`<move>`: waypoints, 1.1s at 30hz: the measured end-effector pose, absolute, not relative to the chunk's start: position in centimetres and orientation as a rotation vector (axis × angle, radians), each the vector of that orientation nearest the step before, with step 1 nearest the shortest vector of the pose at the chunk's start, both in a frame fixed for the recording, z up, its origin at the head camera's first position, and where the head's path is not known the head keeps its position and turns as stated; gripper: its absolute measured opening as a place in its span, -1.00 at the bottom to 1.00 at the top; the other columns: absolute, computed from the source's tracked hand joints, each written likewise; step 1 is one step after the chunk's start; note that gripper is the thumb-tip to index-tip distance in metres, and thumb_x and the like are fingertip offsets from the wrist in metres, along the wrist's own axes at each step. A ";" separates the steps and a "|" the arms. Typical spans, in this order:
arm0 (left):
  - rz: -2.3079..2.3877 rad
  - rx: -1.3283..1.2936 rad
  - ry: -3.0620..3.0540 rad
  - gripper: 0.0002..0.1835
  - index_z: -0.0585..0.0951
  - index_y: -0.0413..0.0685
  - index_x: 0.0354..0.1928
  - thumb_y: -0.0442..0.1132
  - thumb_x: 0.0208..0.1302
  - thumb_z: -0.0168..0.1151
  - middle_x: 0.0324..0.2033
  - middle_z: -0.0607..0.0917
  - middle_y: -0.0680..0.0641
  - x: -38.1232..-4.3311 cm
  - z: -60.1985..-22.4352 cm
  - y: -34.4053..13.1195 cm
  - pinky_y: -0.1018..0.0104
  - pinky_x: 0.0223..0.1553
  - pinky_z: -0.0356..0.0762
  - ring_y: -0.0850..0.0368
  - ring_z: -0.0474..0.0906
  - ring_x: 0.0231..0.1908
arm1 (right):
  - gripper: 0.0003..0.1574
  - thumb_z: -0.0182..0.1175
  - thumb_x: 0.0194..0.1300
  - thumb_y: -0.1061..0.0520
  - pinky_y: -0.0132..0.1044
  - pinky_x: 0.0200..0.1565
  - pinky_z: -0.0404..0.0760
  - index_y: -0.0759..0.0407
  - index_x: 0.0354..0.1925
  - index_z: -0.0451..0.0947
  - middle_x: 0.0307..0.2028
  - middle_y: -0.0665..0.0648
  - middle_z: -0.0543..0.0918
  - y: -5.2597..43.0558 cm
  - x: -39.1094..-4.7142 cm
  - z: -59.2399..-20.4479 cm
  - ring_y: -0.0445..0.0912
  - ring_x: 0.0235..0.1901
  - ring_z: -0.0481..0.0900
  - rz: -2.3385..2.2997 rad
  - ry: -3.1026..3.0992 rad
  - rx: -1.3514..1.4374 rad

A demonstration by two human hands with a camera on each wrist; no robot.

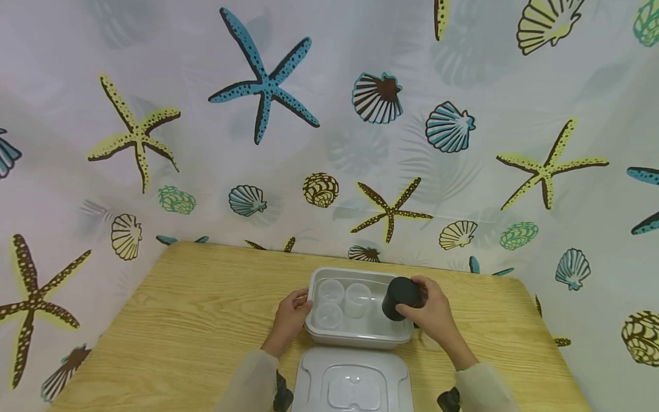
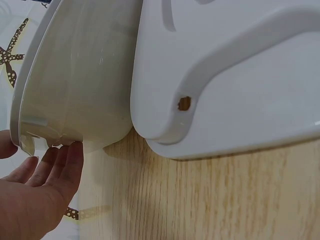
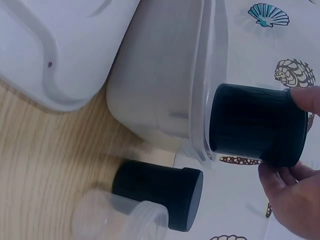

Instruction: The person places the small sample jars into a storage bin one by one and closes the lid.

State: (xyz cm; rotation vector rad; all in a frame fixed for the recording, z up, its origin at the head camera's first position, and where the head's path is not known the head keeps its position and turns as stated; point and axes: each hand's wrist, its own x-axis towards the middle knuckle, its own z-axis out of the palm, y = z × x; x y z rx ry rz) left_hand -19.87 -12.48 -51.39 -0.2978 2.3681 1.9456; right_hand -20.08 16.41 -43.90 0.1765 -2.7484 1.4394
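A white plastic storage bin [image 1: 368, 327] stands on the table with three clear plastic jars [image 1: 329, 315] in its left and middle part. At its left end my left hand [image 1: 290, 319] grips the rim, the thumb above and the fingers [image 2: 74, 162] under the edge. My right hand [image 1: 431, 309] holds a black lidded jar [image 1: 397, 298] over the bin's right end. In the right wrist view, thumb and fingers grip this black jar [image 3: 252, 124] around its lid end, its base close by the bin's rim.
A white lid [image 1: 354, 380] lies flat on the table in front of the bin. Right of the bin, a second black jar [image 3: 160, 187] and a clear jar [image 3: 120, 217] stand side by side on the wooden table [image 1: 206, 297]. Behind hangs a seashell-patterned curtain [image 1: 319, 57].
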 end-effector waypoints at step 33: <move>1.954 -0.310 2.357 -0.58 0.38 -0.26 0.26 -0.31 0.40 0.03 0.08 0.57 -0.35 -20.0 -51.4 -12.5 0.30 -0.23 0.58 -0.07 0.57 -0.01 | -0.18 0.48 -0.11 0.22 0.02 0.12 0.50 0.37 0.13 0.39 0.07 0.33 0.50 13.7 -20.0 -46.7 0.16 0.06 0.50 1.455 -2.730 0.212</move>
